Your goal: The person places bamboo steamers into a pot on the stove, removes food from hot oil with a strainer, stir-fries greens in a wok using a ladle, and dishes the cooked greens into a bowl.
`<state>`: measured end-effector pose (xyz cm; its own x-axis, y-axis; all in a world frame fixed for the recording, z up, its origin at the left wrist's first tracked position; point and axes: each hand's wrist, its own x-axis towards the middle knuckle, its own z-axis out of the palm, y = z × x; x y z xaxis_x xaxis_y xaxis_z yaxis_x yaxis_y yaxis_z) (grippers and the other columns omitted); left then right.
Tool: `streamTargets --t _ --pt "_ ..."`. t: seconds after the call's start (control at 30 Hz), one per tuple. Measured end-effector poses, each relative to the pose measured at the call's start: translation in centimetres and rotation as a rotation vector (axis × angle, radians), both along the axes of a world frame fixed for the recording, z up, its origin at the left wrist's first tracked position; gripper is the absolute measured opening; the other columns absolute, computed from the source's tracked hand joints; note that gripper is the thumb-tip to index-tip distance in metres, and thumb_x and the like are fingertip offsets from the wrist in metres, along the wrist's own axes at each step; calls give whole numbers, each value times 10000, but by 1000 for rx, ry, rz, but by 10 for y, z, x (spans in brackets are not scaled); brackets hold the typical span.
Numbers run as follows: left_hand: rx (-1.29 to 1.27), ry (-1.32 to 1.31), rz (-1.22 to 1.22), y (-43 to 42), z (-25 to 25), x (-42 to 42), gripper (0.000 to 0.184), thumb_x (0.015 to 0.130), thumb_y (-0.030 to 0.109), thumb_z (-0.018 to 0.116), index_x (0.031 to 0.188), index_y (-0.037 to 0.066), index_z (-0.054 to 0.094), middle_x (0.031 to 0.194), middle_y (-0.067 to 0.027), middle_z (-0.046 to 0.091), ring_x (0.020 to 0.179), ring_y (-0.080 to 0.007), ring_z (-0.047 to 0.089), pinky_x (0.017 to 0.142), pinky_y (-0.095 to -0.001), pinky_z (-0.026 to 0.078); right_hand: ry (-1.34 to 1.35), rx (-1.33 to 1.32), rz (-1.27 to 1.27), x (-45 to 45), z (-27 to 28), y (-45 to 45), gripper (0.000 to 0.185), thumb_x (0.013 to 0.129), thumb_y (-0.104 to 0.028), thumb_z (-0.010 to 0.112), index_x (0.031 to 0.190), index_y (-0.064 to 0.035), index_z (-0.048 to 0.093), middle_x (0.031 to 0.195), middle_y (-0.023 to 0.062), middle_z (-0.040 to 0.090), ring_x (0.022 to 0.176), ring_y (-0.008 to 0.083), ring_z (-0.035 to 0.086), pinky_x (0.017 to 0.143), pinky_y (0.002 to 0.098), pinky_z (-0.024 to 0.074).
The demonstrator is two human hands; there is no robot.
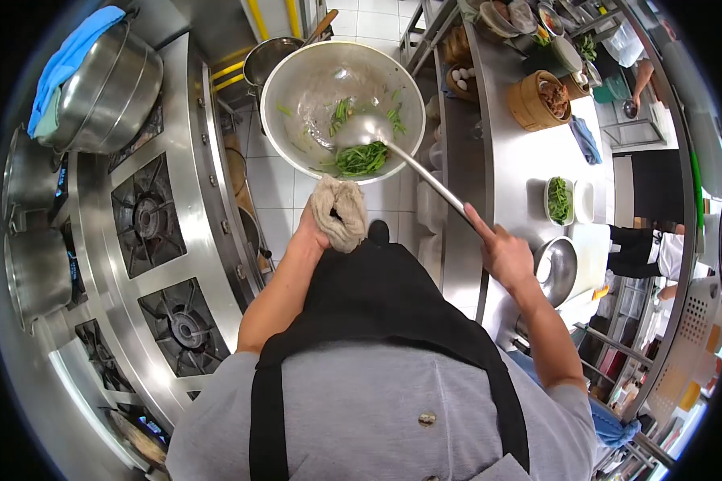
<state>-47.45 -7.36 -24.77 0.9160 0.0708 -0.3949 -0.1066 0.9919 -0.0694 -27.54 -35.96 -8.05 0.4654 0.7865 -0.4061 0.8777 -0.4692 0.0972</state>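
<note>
My left hand [311,228] is closed on a folded beige cloth [341,215], which sits against the near rim of a large metal wok [284,120]. Whatever handle lies under the cloth is hidden. In my right hand [507,256] is the long handle of a ladle [364,130], with my index finger stretched along it. The ladle's bowl is inside the wok, touching or just above a heap of cut green vegetables [363,159]. Smaller green pieces [341,115] cling to the wok's wet inner surface.
On the left stands a stove with burners [147,211] and large pots [108,88]. To the right, a steel counter [509,180] bears a dish of greens [559,200], a bamboo steamer [529,103] and a metal bowl [557,271]. Another person [646,250] is at far right.
</note>
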Motion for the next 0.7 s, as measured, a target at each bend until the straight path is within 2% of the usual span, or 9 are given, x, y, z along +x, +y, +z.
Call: streamTargets --t 0.13,0.17,0.3,0.4,0.43,0.6,0.67,0.7 --pt "24 28 -4 -4 -3 -2 410 992 434 481 1052 59 638 981 -113 683 885 -253 674 807 -397 582 1 171 -80 -4 -40 51 911 826 -46 577 1559 -383 154 841 139 610 699 360 671 640 471 568" --pt "6 52 3 -4 -1 -1 407 991 430 482 1050 60 638 980 -113 683 883 -253 674 804 -397 582 5 142 -91 -7 -48 57 895 840 -50 563 1560 -378 145 876 152 617 708 363 675 634 473 568" --pt "63 2 40 -4 7 1 392 990 416 481 1048 62 639 976 -112 683 880 -251 675 798 -396 583 41 29 -79 -36 -25 10 904 847 -56 565 1557 -404 128 883 158 623 705 358 684 620 482 569" --pt "-35 -43 10 -1 7 8 379 987 412 484 1038 69 638 970 -109 684 869 -251 676 783 -400 585 42 -15 -58 -32 -3 -7 905 853 -60 564 1559 -407 118 868 155 622 692 357 683 612 478 568" --pt "-44 -30 6 -2 6 8 372 983 412 489 1030 74 637 964 -104 685 862 -250 677 777 -401 587 37 -49 -64 -25 1 1 877 867 -60 546 1564 -379 120 878 159 632 704 362 683 633 477 570" --pt "-109 82 -11 -5 7 12 346 972 404 505 1013 86 635 943 -87 687 845 -245 680 767 -400 588 -53 50 -125 19 -40 44 839 880 -83 542 1567 -338 135 846 179 641 714 387 675 673 495 561" --pt "-39 -169 -70 -10 -5 11 322 968 381 506 1010 89 634 941 -84 688 846 -246 682 775 -401 587 -82 77 -153 13 -47 43 829 879 -95 545 1564 -337 145 811 198 642 702 410 664 683 514 553" --pt "-37 -171 -63 -10 -4 13 322 968 381 506 1010 89 634 941 -84 688 846 -246 682 775 -401 587 9 71 -206 -2 -45 36 829 871 -86 540 1567 -307 147 814 215 648 708 419 663 684 520 549"
